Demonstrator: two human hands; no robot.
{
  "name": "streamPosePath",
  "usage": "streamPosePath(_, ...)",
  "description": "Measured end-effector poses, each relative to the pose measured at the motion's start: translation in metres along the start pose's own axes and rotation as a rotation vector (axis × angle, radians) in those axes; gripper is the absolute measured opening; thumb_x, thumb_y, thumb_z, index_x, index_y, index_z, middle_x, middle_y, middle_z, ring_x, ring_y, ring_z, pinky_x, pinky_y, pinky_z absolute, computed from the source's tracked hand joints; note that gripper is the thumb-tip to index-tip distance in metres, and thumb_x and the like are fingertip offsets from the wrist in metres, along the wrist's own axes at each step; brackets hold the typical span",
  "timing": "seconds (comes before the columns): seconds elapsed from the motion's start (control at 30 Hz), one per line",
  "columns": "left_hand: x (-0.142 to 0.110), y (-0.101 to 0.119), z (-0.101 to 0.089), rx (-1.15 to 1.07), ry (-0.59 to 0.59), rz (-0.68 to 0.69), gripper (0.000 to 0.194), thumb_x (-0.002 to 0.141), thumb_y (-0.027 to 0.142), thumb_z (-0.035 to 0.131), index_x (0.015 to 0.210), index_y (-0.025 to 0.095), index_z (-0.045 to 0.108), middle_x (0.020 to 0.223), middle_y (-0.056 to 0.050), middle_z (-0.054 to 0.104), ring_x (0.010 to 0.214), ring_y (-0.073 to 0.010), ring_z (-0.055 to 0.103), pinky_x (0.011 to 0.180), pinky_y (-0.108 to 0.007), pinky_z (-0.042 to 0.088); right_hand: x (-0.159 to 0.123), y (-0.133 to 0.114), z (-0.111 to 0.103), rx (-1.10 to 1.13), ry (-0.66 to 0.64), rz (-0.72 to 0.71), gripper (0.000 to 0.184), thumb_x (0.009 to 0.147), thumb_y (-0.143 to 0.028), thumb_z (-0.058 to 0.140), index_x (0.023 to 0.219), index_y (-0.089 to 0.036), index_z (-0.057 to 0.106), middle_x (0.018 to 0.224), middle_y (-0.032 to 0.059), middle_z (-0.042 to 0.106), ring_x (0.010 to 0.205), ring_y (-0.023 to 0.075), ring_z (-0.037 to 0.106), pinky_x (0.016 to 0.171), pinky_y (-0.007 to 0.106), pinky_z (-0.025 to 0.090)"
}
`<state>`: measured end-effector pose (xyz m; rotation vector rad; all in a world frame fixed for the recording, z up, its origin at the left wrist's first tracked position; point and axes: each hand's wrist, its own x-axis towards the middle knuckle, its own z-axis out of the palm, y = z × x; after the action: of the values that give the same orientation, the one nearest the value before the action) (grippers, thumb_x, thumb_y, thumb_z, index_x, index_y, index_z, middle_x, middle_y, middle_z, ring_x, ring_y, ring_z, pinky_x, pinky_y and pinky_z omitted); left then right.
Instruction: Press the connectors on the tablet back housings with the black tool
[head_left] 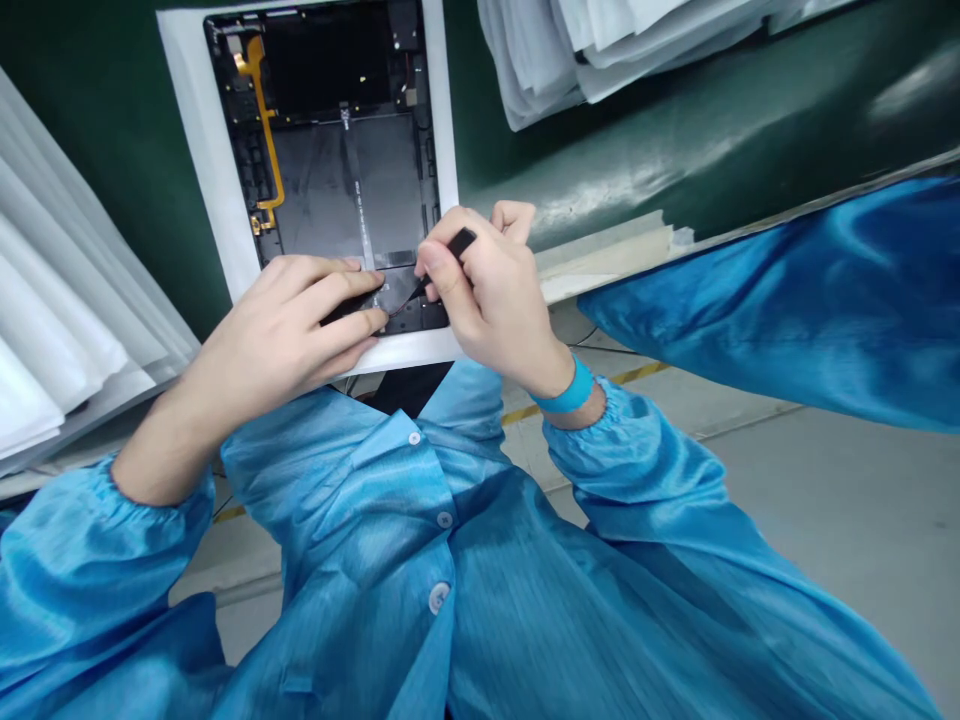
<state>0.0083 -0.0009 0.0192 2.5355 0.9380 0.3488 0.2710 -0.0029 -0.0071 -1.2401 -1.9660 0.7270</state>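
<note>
An opened tablet with a black inside lies on a white sheet at the table's edge. An orange flex cable runs down its left side. My left hand rests over the tablet's near edge, fingers stretched out and their tips on the black surface. In my right hand, thumb and fingers are closed on slim black tweezers. The thin tip of the tweezers points down and left at the near end of the tablet, close to my left fingertips. What lies under the left fingers is mostly hidden.
Stacked white sheets stand at the left, and more white sheets lie at the upper right. The table has a dark green top. Blue cloth hangs beside the table's edge at the right.
</note>
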Motion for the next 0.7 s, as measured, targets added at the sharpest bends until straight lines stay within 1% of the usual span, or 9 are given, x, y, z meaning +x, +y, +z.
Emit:
streamPosePath(0.13,0.0,0.001,-0.001,-0.004,-0.032,-0.011,0.034,0.118,0.045,0.058,0.142,0.036,0.08,0.151,-0.01,0.076,0.144,-0.0384,0.068,0.119,-0.065,0.056,0.0,0.002,0.0,0.011,0.009,0.005,0.053,0.123,-0.057,0.029,0.098,-0.026,0.064,0.089,0.0026,0.073,0.096,0.0242,0.073,0.118,0.057,0.047)
streamPosePath(0.27,-0.001,0.001,-0.001,-0.008,-0.035,-0.012,0.034,0.117,0.045,0.06,0.143,0.038,0.08,0.152,-0.009,0.075,0.143,-0.0379,0.069,0.119,-0.065,0.056,-0.002,0.002,-0.002,0.017,0.034,0.016,0.05,0.123,-0.056,0.031,0.098,-0.027,0.063,0.088,0.0018,0.072,0.093,0.024,0.073,0.116,0.057,0.049)
streamPosePath(0.4,0.0,0.004,-0.001,0.049,-0.006,0.027,0.033,0.117,0.043,0.06,0.142,0.035,0.079,0.15,-0.011,0.076,0.137,-0.0388,0.071,0.111,-0.062,0.058,-0.003,0.002,-0.003,0.025,0.059,0.052,0.048,0.123,-0.055,0.034,0.097,-0.028,0.063,0.082,0.0002,0.069,0.086,0.023,0.071,0.114,0.056,0.051)
streamPosePath(0.57,0.003,0.011,0.0,0.109,-0.023,-0.008,0.038,0.116,0.041,0.055,0.148,0.034,0.075,0.147,-0.013,0.075,0.135,-0.0405,0.071,0.109,-0.063,0.057,-0.005,0.005,-0.003,0.083,0.079,0.017,0.048,0.124,-0.055,0.033,0.1,-0.027,0.064,0.095,0.0014,0.073,0.097,0.0236,0.073,0.122,0.058,0.052)
streamPosePath(0.7,0.003,0.015,0.001,0.192,-0.007,0.031,0.04,0.116,0.036,0.055,0.151,0.027,0.073,0.15,-0.018,0.073,0.132,-0.044,0.072,0.103,-0.064,0.058,-0.008,0.007,-0.005,0.125,0.083,0.042,0.049,0.123,-0.056,0.033,0.101,-0.027,0.065,0.1,0.0023,0.075,0.109,0.0263,0.075,0.126,0.059,0.05)
